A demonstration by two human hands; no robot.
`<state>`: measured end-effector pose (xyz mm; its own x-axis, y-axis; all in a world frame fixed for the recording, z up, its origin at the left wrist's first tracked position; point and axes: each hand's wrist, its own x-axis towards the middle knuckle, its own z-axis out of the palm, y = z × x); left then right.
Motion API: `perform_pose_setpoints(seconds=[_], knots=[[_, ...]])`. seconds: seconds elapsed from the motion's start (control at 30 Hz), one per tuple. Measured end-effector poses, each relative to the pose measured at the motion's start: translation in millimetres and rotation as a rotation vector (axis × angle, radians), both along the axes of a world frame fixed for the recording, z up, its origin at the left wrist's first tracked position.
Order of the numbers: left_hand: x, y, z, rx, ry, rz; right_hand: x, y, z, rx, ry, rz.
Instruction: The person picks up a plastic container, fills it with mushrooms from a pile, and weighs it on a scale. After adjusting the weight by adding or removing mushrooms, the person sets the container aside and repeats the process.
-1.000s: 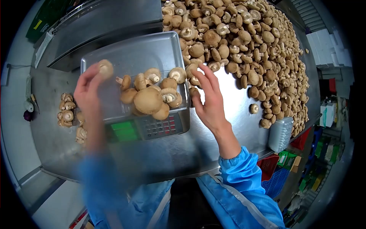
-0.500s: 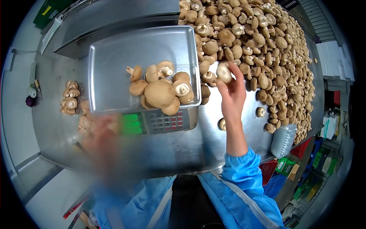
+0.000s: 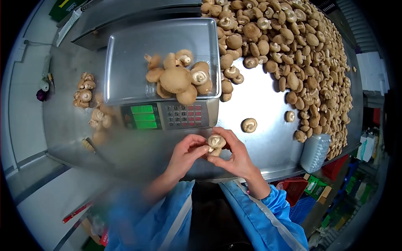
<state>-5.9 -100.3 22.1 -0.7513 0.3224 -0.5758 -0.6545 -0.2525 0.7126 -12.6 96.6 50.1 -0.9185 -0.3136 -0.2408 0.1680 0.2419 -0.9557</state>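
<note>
Close in front of my body, below the scale, both hands meet around shiitake mushrooms. My right hand (image 3: 238, 157) grips a shiitake mushroom (image 3: 217, 141) with its pale underside turned up. A second shiitake (image 3: 215, 152) seems to sit just under it, partly covered by fingers. My left hand (image 3: 184, 154) is closed, its thumb and fingertips pinching at the left side of these mushrooms. Further up, a metal tray (image 3: 125, 46) on the scale (image 3: 188, 113) carries several shiitakes (image 3: 176, 79), some of them in a clear punnet.
A large heap of shiitakes (image 3: 293, 54) covers the table's right side. Single mushrooms lie apart, one (image 3: 249, 125) near my right hand. Clear plastic punnets (image 3: 315, 152) are stacked at the front right edge. Small mushroom groups (image 3: 84, 90) and a yellowish-handled tool (image 3: 88, 145) lie left of the scale.
My left hand has come right from beside the scale. My right hand has drawn back from the heap with its mushroom, and the two now meet. The view has shifted slightly.
</note>
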Motion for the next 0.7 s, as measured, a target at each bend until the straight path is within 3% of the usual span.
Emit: perform_pose_setpoints(seconds=[0.2, 0.37, 0.57, 0.7], knots=[[-2.6, 22.3, 6.5, -0.031, 0.103, -0.006, 3.5, 32.2, -17.6, -0.019, 0.029, -0.259], [-13.0, 18.9, 2.0, -0.182, 0.297, -0.062, -6.3, 90.4, -35.8, 0.361, 0.114, -0.520], [-48.9, 8.0, 8.6, -0.422, 0.452, 0.038, -16.8, 137.0, -74.3, 0.603, 0.131, -0.473], [-76.1, 3.5, 25.5, -0.409, 0.337, 0.059, -16.1, 131.1, -64.7, 0.766, 0.234, -0.460]])
